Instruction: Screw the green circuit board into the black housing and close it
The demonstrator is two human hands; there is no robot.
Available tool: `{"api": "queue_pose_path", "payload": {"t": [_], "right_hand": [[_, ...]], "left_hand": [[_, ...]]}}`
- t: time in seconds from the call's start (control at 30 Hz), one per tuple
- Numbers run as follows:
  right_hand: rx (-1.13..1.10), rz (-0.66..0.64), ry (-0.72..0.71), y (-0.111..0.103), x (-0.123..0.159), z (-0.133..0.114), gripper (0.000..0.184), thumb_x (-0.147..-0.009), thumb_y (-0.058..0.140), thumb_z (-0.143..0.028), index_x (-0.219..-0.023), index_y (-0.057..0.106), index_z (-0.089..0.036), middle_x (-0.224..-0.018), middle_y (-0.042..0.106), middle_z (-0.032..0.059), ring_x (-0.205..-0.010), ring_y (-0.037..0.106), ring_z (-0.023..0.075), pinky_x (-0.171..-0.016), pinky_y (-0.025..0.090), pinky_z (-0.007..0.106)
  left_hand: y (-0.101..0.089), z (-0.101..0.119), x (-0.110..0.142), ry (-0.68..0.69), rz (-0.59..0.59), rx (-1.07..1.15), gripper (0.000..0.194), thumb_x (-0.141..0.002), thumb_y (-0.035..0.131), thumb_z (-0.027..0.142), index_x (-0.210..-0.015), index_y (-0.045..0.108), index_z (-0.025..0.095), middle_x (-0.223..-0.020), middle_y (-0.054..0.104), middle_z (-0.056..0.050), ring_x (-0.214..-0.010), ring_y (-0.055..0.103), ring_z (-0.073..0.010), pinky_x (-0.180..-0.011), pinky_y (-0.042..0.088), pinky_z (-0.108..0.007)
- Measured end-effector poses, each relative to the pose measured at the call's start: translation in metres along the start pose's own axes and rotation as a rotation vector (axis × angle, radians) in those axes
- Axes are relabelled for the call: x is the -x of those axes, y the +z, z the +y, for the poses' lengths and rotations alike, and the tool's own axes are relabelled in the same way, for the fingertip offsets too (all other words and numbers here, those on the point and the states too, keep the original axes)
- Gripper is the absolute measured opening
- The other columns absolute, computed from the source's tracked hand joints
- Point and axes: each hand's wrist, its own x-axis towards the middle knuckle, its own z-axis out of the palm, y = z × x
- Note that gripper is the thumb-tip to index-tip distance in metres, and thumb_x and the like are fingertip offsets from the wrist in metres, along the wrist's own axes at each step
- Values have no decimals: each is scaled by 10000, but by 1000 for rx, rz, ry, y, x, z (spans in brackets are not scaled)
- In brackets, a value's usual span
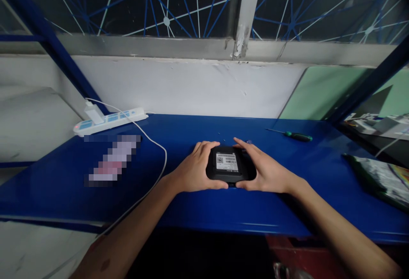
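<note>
A small black device (pixel 227 165) with a white label on its upper face lies on the blue table (pixel 191 211), near the middle. My left hand (pixel 195 169) grips its left side, fingers curled over the far edge and thumb along the near edge. My right hand (pixel 265 169) clasps its right side the same way. Both hands rest on the tabletop.
A white power strip (pixel 110 121) with a plugged-in charger (pixel 93 111) lies at the back left; its white cable (pixel 159 151) runs toward me. A green-handled screwdriver (pixel 295 135) lies at the back right. A blurred patch (pixel 111 159) covers something on the left. Printed packaging (pixel 380 176) sits far right.
</note>
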Motion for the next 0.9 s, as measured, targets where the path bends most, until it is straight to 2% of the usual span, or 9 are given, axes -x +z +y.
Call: {"api": "queue_pose_path", "payload": {"t": [0.13,0.27,0.43,0.63,0.9], "right_hand": [[-28,8,-3,1,1,1,1174,-682,788,-568,-1593,137,-216,-1426,533,201,-1317,522,405,-1141,300,706],[-23,0,-9,1,2,2,1164,-694,784,-569,-1596,132,-227,-1445,523,193,-1341,506,398,-1169,242,703],[-22,-34,17,0,2,2,1160,-708,774,-585,-1595,118,-228,-1483,493,193,-1380,475,375,-1186,236,674],[-37,-44,32,0,2,3,1183,-683,787,-605,-1594,127,-239,-1493,491,182,-1386,472,375,-1195,235,664],[-34,-55,44,-1,1,0,1185,-684,790,-605,-1591,137,-208,-1522,460,198,-1409,449,368,-1212,201,648]], "left_hand": [[0,0,-1,12,-14,-49,1084,-619,823,656,-1455,288,224,-1359,470,-206,-1254,469,-465,-959,462,-699],[-3,2,-1,7,-46,-102,1062,-641,782,693,-1448,293,207,-1368,471,-202,-1248,479,-445,-970,466,-661],[-5,3,2,-17,-67,-136,1052,-646,753,733,-1452,314,217,-1393,469,-175,-1261,482,-405,-1018,450,-597],[-6,5,2,-21,-80,-147,1013,-669,737,717,-1448,335,209,-1400,472,-167,-1262,490,-393,-1035,441,-576],[-6,10,3,-46,-76,-184,847,-750,704,604,-1427,371,217,-1399,500,-139,-1208,536,-361,-1011,459,-553]]}}
